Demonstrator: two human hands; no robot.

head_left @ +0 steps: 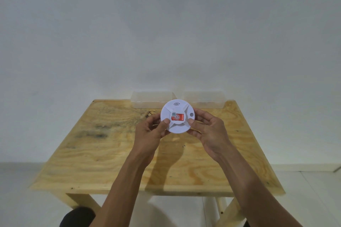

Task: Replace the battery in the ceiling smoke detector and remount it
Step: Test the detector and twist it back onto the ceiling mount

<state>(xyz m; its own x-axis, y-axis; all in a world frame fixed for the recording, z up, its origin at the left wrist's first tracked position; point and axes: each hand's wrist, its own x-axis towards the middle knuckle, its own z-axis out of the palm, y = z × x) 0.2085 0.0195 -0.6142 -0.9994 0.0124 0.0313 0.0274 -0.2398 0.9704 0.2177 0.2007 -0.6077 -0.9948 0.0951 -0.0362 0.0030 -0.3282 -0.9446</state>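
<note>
A round white smoke detector (177, 108) is held up above the wooden table (114, 155), its face toward me. It carries a wave symbol near the top, a red label with a small code square (177, 117) in the middle, and a small round button at its right edge. My left hand (150, 132) grips its left rim, thumb on the face. My right hand (208, 131) grips the right rim, thumb pressed near the label. No battery is visible.
Two clear plastic boxes, one on the left (147, 100) and one on the right (208, 100), stand at the table's far edge against the white wall. Dark stains mark the tabletop at left. Pale floor shows below the table's front edge.
</note>
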